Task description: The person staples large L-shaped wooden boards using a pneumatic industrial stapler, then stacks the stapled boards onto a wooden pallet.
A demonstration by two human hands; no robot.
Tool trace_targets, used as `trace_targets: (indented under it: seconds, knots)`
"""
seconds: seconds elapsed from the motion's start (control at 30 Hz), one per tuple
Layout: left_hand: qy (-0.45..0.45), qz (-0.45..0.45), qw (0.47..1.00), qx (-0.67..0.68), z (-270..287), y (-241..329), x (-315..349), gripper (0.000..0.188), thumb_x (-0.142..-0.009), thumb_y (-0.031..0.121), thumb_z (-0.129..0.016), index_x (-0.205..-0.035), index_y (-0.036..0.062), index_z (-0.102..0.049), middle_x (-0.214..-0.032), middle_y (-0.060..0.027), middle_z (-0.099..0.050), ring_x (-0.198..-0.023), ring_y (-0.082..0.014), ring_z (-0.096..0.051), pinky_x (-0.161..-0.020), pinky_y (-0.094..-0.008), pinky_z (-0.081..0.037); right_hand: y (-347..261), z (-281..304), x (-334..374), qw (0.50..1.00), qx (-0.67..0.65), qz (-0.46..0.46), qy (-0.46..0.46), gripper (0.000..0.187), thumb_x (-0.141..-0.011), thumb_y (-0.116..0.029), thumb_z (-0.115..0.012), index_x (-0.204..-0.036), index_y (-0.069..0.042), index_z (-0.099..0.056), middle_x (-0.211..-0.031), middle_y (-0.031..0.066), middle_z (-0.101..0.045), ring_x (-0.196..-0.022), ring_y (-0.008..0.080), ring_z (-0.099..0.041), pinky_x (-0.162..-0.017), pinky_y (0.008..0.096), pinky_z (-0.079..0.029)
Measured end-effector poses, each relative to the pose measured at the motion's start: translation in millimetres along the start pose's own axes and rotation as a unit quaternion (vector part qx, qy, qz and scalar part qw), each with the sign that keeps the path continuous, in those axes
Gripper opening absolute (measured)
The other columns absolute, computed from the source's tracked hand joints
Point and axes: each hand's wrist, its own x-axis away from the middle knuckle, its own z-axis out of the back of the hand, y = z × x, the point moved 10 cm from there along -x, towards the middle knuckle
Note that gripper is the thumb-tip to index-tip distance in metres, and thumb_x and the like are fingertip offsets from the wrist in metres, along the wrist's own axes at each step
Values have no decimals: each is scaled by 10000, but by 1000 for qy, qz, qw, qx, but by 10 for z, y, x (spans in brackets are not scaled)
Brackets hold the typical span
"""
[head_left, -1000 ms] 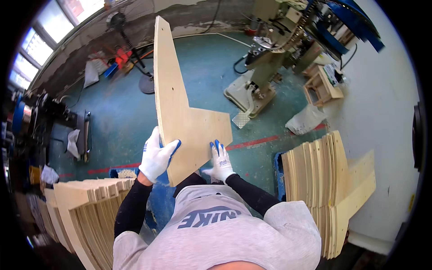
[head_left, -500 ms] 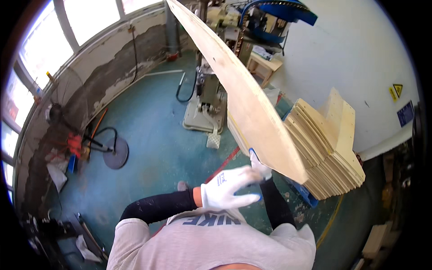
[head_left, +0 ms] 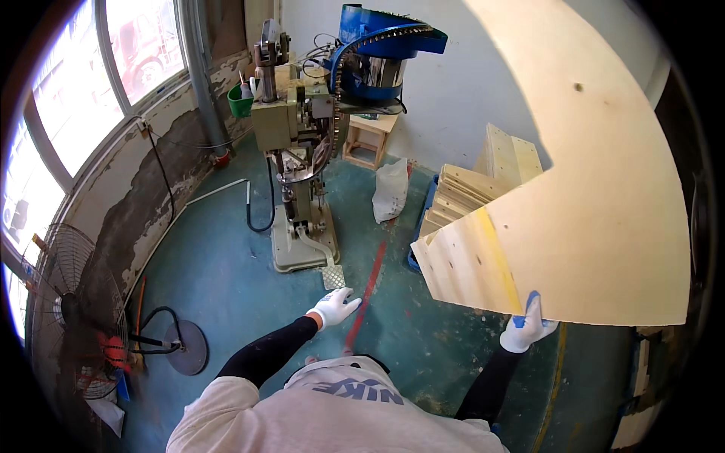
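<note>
A large curved plywood panel (head_left: 596,204) with a notch in its inner edge and a yellow stripe near one end fills the right side. My right hand (head_left: 529,330), in a white glove with blue fingertips, grips its lower edge, thumb on the near face; the fingers behind the panel are hidden. My left hand (head_left: 336,306), also gloved, is held out over the floor with nothing in it, its fingers loosely apart. Beyond the panel, a stack of similar plywood pieces (head_left: 461,195) is partly covered by it.
Ahead stands a press machine (head_left: 291,128) with a foot pedal (head_left: 333,277) and a blue feeder bowl (head_left: 381,53). A white sack (head_left: 390,190) and a wooden stool (head_left: 368,141) are beside it. At left is a floor fan (head_left: 68,302) with a round base (head_left: 185,349).
The panel has swung to the right and turned its broad face toward me, carried by my right hand. My left hand has moved left, away from the panel. The view has shifted too.
</note>
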Motion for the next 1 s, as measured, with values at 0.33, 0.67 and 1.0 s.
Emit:
trace_targets:
  seconds: [0.33, 0.67, 1.0]
  knots:
    - [137, 21, 984, 112, 776, -1031, -455, 766, -1026, 534, -484, -1533, -19, -333, -1508, -288, -447, -1446, -401, -383, -1176, -386, -322, 1053, -151, 279, 970, -62, -226, 69, 426, -1063, -237, -528, -1409, 4, -471, -1345, 200, -590, -1156, 304, -646, -944, 461, -577]
    - [283, 49, 891, 352, 2137, -1604, 414, 499, -1099, 272, -458, -1469, -61, -431, -1412, -135, -566, -1253, -189, -547, -1081, -314, -417, 2372, -920, 1459, 896, -140, -391, 155, 458, -1004, -191, -637, -1412, -38, -498, -1347, 156, -605, -1149, 315, -646, -958, 474, -568]
    - [312, 78, 909, 267, 3147, -2022, 443, 472, -1077, 242, -487, -1423, -78, -485, -1287, -150, -650, -1176, -181, -586, -1047, -300, -431, 2547, -1511, 2623, 829, -173, -517, 126, 467, -1079, -376, -471, -1388, -33, -539, -1360, 125, -610, -1229, 277, -606, -1040, 426, -507]
